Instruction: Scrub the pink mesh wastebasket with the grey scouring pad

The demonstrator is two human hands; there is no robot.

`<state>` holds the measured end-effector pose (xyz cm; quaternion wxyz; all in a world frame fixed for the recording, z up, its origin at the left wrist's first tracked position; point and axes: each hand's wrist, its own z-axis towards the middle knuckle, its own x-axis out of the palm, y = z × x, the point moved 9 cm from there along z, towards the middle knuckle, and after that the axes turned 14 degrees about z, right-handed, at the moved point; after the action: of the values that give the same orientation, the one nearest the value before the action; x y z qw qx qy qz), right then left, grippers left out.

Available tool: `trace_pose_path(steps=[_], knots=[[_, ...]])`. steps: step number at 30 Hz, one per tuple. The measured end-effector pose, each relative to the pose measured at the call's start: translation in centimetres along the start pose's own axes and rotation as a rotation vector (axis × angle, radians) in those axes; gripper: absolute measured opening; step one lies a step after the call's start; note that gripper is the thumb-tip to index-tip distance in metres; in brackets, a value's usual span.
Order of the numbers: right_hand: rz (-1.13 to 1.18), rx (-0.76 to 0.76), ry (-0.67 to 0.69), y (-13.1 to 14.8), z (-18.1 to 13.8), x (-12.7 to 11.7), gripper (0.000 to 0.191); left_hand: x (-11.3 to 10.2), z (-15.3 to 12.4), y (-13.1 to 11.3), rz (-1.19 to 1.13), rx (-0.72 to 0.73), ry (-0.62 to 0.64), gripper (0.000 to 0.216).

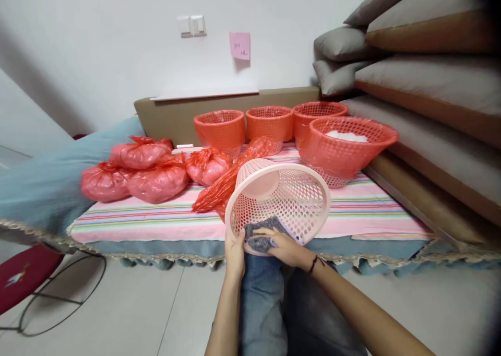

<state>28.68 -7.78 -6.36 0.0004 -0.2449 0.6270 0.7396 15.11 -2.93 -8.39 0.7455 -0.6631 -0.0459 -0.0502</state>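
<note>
A pale pink mesh basket (pixel 287 191) lies tilted on its side at the near edge of the striped bed cover, its mouth facing me. My left hand (pixel 235 254) grips its lower rim. My right hand (pixel 285 246) presses a grey cloth (pixel 263 235) against the inside of the rim. Both hands are above my jeans-clad knees.
Three orange mesh baskets (pixel 221 129) stand in a row at the back, and a fourth (pixel 344 144) in front of them at the right holds something white. Several tied red plastic bags (pixel 156 176) lie left. Grey cushions (pixel 426 84) are stacked right; a red stool (pixel 23 275) stands lower left.
</note>
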Motion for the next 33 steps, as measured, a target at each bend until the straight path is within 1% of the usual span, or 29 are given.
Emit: trace_pose_path(steps=[4,7,10,12,15,17,19,21,22,23,24,25,26,27,28,29,30,33], knots=[[-0.138,-0.028,0.087,1.9,-3.6,1.9,0.057,0.4,-0.1,-0.3,0.019,-0.039,0.002,0.067],[-0.351,0.018,0.082,2.1,-5.2,1.8,0.053,0.4,0.4,-1.0,0.075,-0.047,0.003,0.062],[-0.564,0.146,0.041,1.1,-6.7,-0.2,0.046,0.6,1.4,-3.0,0.206,-0.032,0.055,0.055],[-0.649,0.203,0.018,0.7,-7.7,-2.1,0.044,0.9,2.3,-5.5,0.317,0.036,0.105,0.052],[-0.683,0.185,0.007,0.9,-8.8,-4.3,0.045,1.7,3.2,-9.2,0.449,0.167,0.175,0.053],[-0.622,0.153,0.006,1.2,-8.8,-5.2,0.047,2.1,3.3,-10.4,0.496,0.207,0.207,0.056],[-0.479,0.131,-0.031,1.6,-7.9,-6.1,0.048,2.1,3.1,-10.3,0.514,0.220,0.203,0.056],[-0.277,0.098,-0.096,2.0,-6.1,-7.3,0.046,1.7,2.6,-9.1,0.507,0.209,0.167,0.054],[-0.179,0.068,-0.153,2.2,-4.9,-8.2,0.043,1.4,2.2,-8.2,0.496,0.194,0.148,0.053],[-0.097,0.031,-0.236,2.4,-3.6,-9.4,0.040,1.1,1.9,-7.2,0.480,0.174,0.132,0.052],[-0.046,-0.009,-0.355,2.6,-2.3,-10.9,0.038,0.8,1.5,-6.2,0.461,0.152,0.120,0.053],[-0.028,-0.040,-0.510,2.6,-1.2,-12.7,0.036,0.6,1.1,-5.3,0.439,0.132,0.116,0.053],[-0.034,-0.054,-0.667,2.4,-0.2,-14.3,0.035,0.5,0.8,-4.5,0.415,0.117,0.115,0.054],[-0.055,-0.054,-0.784,2.0,0.9,-15.5,0.034,0.4,0.5,-3.9,0.388,0.110,0.115,0.056],[-0.084,-0.052,-0.842,1.6,2.2,-16.0,0.036,0.3,0.3,-3.5,0.361,0.107,0.112,0.058],[-0.123,-0.042,-0.847,1.0,3.9,-15.9,0.038,0.3,0.1,-3.3,0.340,0.106,0.107,0.060],[-0.158,-0.029,-0.808,0.3,5.7,-15.4,0.040,0.2,0.0,-3.1,0.329,0.103,0.103,0.062],[-0.227,0.029,-0.616,-2.6,10.2,-11.9,0.043,-0.1,0.0,-2.7,0.343,0.067,0.103,0.062]])
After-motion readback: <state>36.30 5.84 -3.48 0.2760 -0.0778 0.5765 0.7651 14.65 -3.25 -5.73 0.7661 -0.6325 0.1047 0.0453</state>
